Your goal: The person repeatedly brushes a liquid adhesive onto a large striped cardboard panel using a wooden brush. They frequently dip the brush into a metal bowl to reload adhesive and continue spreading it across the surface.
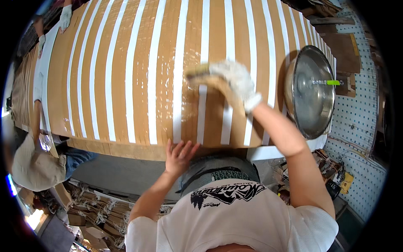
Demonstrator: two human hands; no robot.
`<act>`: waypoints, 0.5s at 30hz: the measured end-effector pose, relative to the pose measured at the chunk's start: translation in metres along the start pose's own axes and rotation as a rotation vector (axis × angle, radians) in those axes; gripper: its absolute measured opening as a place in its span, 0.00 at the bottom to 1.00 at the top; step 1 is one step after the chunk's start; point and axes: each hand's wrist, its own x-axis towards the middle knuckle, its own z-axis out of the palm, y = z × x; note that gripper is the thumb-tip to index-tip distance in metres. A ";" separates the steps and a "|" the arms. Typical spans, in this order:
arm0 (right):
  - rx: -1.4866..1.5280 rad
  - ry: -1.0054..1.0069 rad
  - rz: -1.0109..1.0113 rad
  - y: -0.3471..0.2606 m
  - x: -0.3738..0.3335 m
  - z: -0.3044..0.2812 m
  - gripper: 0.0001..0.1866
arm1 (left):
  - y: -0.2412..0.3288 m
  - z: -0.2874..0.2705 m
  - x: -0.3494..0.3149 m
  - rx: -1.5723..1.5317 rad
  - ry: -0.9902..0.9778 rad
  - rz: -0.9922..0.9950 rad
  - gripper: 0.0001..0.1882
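Note:
My right hand, in a whitish work glove, is closed round a wide brush blurred by motion. The brush is over brown cardboard sheets laid side by side with white strips between them. Around the brush and to its left the sheets shine wet. My bare left hand rests with fingers spread on the front edge of the sheets. To the right of my right hand, a metal bowl holds cloudy liquid, with a green-handled utensil in it.
At the far left, a person in a light shirt reaches over the sheets with a gloved hand. Another gloved hand touches the sheets at the back left. Cardboard scraps litter the floor behind the table.

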 end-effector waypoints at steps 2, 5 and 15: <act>-0.106 -0.217 0.052 -0.059 -0.058 -0.018 0.12 | 0.004 0.001 -0.002 -0.009 0.071 -0.005 0.37; 0.004 -0.448 0.048 -0.097 -0.110 -0.032 0.13 | 0.009 0.014 -0.013 -0.100 0.061 -0.031 0.38; -0.151 0.064 0.124 -0.099 -0.087 0.007 0.15 | 0.018 -0.037 -0.023 -0.312 0.278 -0.434 0.29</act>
